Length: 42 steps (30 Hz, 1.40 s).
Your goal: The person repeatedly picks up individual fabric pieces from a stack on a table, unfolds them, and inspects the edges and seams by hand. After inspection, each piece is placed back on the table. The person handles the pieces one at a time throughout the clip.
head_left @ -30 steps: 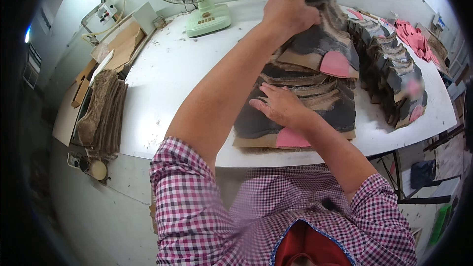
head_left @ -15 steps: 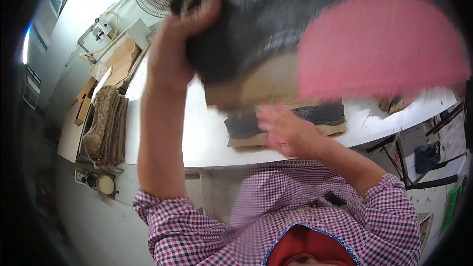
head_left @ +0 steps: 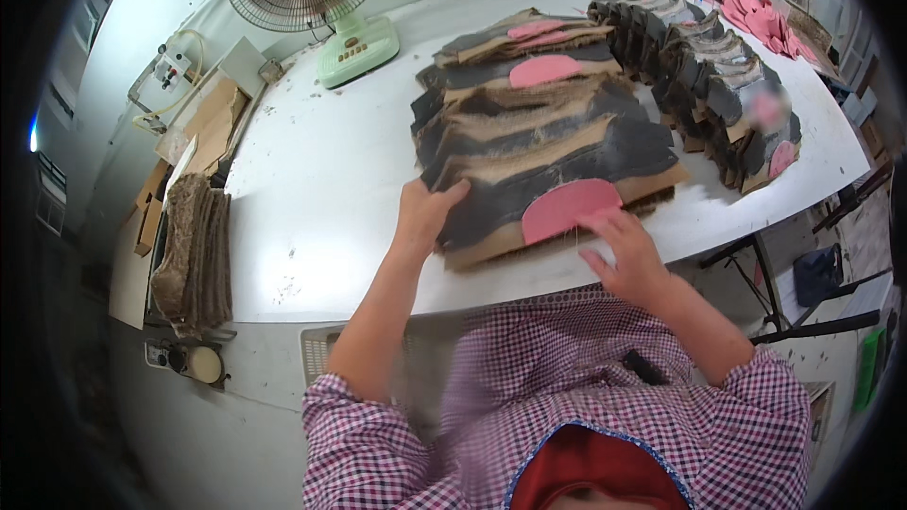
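A layered brown, fuzzy material piece [head_left: 482, 246] with a wavy dark grey band [head_left: 482, 212] lies near the table's front edge. My left hand [head_left: 422, 215] grips its left end, thumb on top and fingers partly hidden beneath. A pink half-round patch [head_left: 572, 208] rests on the front of that piece. At the patch's right edge is my right hand [head_left: 626, 255], fingertips touching it and thumb held apart. Behind the piece, similar brown and grey pieces [head_left: 539, 132] overlap in a row, one with another pink patch [head_left: 545, 70].
A second row of overlapping pieces [head_left: 704, 85] runs along the right side. Pink cut pieces [head_left: 761, 19] are heaped at the far right. A pale green fan [head_left: 359, 49] stands at the back left of the white table [head_left: 312, 179]. Brown fuzzy pieces [head_left: 194, 260] stand stacked on the left.
My left hand has come down from close to the camera, bringing a dark piece with a pink patch onto the table. My right hand has shifted slightly right, to the patch's edge.
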Motion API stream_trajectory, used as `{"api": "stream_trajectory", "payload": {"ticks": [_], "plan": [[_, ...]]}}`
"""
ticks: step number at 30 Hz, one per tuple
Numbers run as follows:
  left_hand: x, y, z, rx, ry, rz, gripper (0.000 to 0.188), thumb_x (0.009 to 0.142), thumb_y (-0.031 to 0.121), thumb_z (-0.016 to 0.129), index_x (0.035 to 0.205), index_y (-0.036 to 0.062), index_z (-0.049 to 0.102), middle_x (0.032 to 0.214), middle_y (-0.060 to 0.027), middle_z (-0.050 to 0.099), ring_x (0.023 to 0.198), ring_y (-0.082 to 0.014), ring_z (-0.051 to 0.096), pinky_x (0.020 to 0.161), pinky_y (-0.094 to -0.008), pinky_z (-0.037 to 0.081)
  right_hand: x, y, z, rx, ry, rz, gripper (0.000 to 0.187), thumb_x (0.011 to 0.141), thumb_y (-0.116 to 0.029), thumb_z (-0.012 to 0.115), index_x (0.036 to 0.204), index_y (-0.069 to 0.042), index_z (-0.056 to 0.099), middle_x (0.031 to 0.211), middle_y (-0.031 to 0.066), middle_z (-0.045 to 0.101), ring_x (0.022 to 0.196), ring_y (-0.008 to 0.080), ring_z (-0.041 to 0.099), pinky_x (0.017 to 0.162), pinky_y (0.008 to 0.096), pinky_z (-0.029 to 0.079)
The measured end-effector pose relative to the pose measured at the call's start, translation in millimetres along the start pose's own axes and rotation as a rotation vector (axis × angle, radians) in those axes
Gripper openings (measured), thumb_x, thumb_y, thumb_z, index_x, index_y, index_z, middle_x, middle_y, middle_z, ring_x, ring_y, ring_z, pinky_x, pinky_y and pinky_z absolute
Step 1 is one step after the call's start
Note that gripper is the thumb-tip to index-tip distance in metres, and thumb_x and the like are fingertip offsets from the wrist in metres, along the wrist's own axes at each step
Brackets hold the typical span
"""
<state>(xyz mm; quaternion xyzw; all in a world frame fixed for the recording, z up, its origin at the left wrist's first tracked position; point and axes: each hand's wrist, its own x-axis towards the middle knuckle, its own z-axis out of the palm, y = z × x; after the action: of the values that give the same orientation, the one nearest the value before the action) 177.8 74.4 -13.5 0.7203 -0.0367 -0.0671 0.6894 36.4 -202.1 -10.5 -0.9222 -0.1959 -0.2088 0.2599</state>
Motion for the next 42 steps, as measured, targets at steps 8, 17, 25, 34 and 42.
{"api": "stream_trajectory", "payload": {"ticks": [8, 17, 25, 34, 42], "plan": [[-18.9, 10.2, 0.5, 0.754, 0.424, 0.61, 0.065, 0.078, 0.019, 0.078, 0.133, 0.0017, 0.049, 0.126, -0.0196, 0.048, 0.116, -0.0314, 0.048, 0.097, -0.0387, 0.043, 7.1, 10.2, -4.4, 0.244, -0.018, 0.123, 0.02, 0.083, -0.006, 0.067, 0.103, -0.002, 0.062, 0.097, 0.0119, 0.063, 0.089, 0.0293, 0.063, 0.076, 0.0363, 0.051], [-53.7, 5.5, 14.9, 1.017, 0.369, 0.645, 0.043, 0.073, 0.017, 0.081, 0.108, 0.0024, 0.061, 0.127, -0.0173, 0.048, 0.118, -0.0362, 0.043, 0.099, -0.0423, 0.039, 33.0, -24.4, 11.7, 0.446, 0.139, 0.336, 0.029, 0.087, -0.014, 0.065, 0.109, 0.003, 0.06, 0.104, 0.0145, 0.062, 0.091, 0.0245, 0.061, 0.081, 0.0328, 0.05], [-127.9, -25.8, 80.3, 0.777, 0.014, 1.062, 0.012, 0.072, 0.006, 0.062, 0.083, 0.0037, 0.059, 0.094, -0.0146, 0.062, 0.086, -0.0301, 0.06, 0.078, -0.0423, 0.05, 41.3, -13.4, 12.6, 0.61, -0.047, 0.608, 0.038, 0.091, -0.029, 0.064, 0.106, 0.005, 0.061, 0.11, 0.0161, 0.056, 0.097, 0.0221, 0.058, 0.084, 0.0325, 0.047], [-77.2, 3.0, 89.0, 0.62, -0.008, 0.838, 0.029, 0.077, 0.005, 0.069, 0.105, 0.0028, 0.062, 0.102, -0.0124, 0.063, 0.097, -0.0333, 0.059, 0.087, -0.0398, 0.047, 14.6, -6.3, -10.4, 0.733, -0.052, 0.543, 0.032, 0.088, -0.02, 0.064, 0.104, 0.007, 0.062, 0.108, 0.0117, 0.058, 0.096, 0.0186, 0.058, 0.083, 0.0302, 0.046], [-67.3, -19.8, 98.0, 0.644, 0.027, 0.858, 0.032, 0.082, 0.004, 0.066, 0.113, 0.0024, 0.062, 0.117, -0.013, 0.06, 0.109, -0.0323, 0.056, 0.094, -0.0393, 0.046, -62.4, 3.3, -82.4, 1.041, 0.125, 0.604, 0.036, 0.089, -0.008, 0.057, 0.121, 0.007, 0.059, 0.117, 0.0093, 0.062, 0.103, 0.0158, 0.06, 0.09, 0.0286, 0.048]]}}
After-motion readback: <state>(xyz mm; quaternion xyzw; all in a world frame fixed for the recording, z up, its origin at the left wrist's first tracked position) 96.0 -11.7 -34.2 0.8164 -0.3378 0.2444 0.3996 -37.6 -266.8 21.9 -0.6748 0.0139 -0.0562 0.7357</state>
